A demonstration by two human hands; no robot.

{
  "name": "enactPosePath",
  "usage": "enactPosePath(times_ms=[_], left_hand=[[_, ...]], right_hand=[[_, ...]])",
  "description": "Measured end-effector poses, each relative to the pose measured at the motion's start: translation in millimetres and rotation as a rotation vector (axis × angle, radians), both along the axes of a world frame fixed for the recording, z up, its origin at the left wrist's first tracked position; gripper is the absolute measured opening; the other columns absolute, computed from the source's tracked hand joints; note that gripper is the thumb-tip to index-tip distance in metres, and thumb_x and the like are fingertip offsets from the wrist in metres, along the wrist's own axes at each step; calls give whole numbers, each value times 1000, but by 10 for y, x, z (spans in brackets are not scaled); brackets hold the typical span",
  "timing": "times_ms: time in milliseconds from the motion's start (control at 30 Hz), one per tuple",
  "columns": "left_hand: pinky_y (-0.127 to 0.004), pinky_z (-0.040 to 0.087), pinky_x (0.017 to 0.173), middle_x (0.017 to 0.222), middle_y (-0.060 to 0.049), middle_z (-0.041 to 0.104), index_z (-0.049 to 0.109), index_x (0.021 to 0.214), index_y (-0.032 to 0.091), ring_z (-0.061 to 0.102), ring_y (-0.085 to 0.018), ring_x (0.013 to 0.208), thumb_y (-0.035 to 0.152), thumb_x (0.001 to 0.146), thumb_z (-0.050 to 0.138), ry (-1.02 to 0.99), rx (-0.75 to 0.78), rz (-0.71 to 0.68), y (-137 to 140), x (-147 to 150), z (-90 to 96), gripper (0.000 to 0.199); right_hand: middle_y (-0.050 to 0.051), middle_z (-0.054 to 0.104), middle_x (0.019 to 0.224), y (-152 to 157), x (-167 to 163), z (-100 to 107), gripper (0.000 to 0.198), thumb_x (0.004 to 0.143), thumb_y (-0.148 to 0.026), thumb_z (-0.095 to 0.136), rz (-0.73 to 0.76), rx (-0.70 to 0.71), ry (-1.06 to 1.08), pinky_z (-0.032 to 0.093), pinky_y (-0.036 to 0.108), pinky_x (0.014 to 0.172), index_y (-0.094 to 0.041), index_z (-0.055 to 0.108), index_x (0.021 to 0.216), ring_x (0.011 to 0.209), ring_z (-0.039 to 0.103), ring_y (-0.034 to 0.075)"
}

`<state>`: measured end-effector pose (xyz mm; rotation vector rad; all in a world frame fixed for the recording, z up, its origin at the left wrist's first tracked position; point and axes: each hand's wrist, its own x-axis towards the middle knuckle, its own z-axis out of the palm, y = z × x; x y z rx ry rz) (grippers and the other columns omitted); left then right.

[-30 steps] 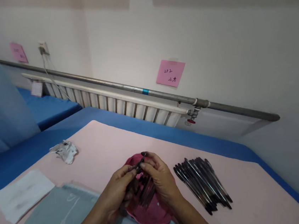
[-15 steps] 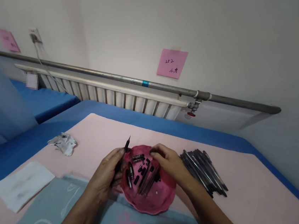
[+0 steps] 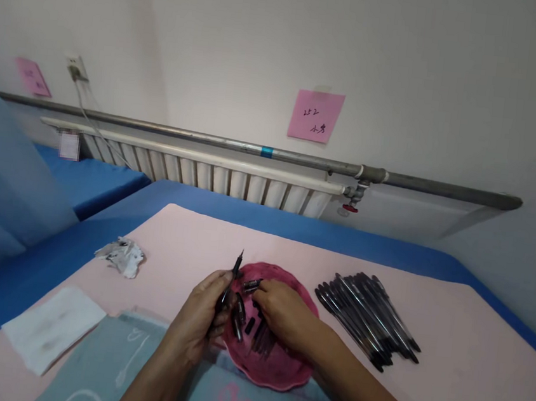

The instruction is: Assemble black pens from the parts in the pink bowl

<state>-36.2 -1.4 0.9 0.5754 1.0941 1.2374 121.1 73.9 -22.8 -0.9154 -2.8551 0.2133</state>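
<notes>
My left hand [image 3: 207, 302] is closed around a dark pen [image 3: 237, 264], its thin tip pointing up, at the left edge of a pink scalloped bowl [image 3: 278, 377]. Inside the bowl lie black pen caps [image 3: 250, 325], small dark parts and several clear tubes [image 3: 263, 340]. My right hand [image 3: 283, 307] reaches down into the bowl with its fingers bent together among the parts. Its fingertips are partly hidden, so I cannot make out what they pinch. To the right, a pile of capped black pens [image 3: 366, 313] lies on the pink mat [image 3: 453, 347].
A crumpled stained tissue [image 3: 123, 257] and a folded white cloth or paper [image 3: 54, 329] lie at the left. A grey-green patterned cloth [image 3: 136, 365] is in front of me. Behind the blue table edge [image 3: 248, 211] stand a radiator [image 3: 203, 174] and a pipe [image 3: 441, 188].
My right hand has moved from the bowl's far rim down into its middle, covering some of the small parts. My left hand still holds the pen. The view has shifted slightly.
</notes>
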Motion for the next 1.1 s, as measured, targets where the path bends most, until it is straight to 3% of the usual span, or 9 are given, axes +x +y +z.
enactPosePath(times_ms=[400, 567, 733, 900, 1000, 1100], left_hand=[[-16, 8, 33, 48, 9, 42, 44, 74, 21, 19, -1, 32, 50, 73, 60, -34, 18, -26, 4, 39, -28, 33], [-16, 10, 34, 49, 9, 42, 43, 74, 21, 21, -1, 33, 50, 74, 60, -10, 8, -27, 8, 40, -23, 33], [-16, 9, 34, 50, 9, 42, 43, 74, 21, 21, -1, 33, 49, 75, 60, -4, 15, -30, 1, 51, -22, 32], [-17, 9, 34, 47, 10, 40, 44, 75, 21, 20, -2, 33, 48, 76, 58, 11, 5, -33, -4, 47, -28, 31], [-17, 9, 34, 48, 10, 40, 45, 76, 21, 20, -2, 33, 49, 75, 59, 10, 6, -41, -12, 51, -7, 31], [-17, 8, 34, 49, 10, 40, 48, 79, 21, 20, -2, 32, 50, 74, 60, 12, -3, -70, -23, 81, 26, 32]], right_hand=[[10, 69, 90, -32, -3, 25, 27, 77, -7, 42, -143, -83, 20, 39, 28, 63, -15, 66, 89, 78, 62, 21], [9, 70, 81, -39, -7, 57, 24, 74, -8, 44, -218, -142, 86, 38, 27, 60, -17, 66, 80, 73, 63, 20], [6, 70, 83, -34, 8, 59, 27, 70, -4, 40, -171, -245, 217, 39, 26, 61, -17, 63, 78, 73, 62, 18], [7, 69, 81, -30, 4, 32, 25, 65, -3, 43, -247, -212, 188, 40, 28, 64, -16, 61, 75, 74, 61, 19], [7, 67, 82, -15, 4, 89, 21, 68, -7, 46, -287, -210, 327, 41, 30, 70, -17, 62, 75, 78, 59, 19], [3, 66, 81, 4, 11, 216, 19, 70, -13, 49, -380, -389, 668, 43, 30, 73, -19, 63, 80, 77, 57, 18]])
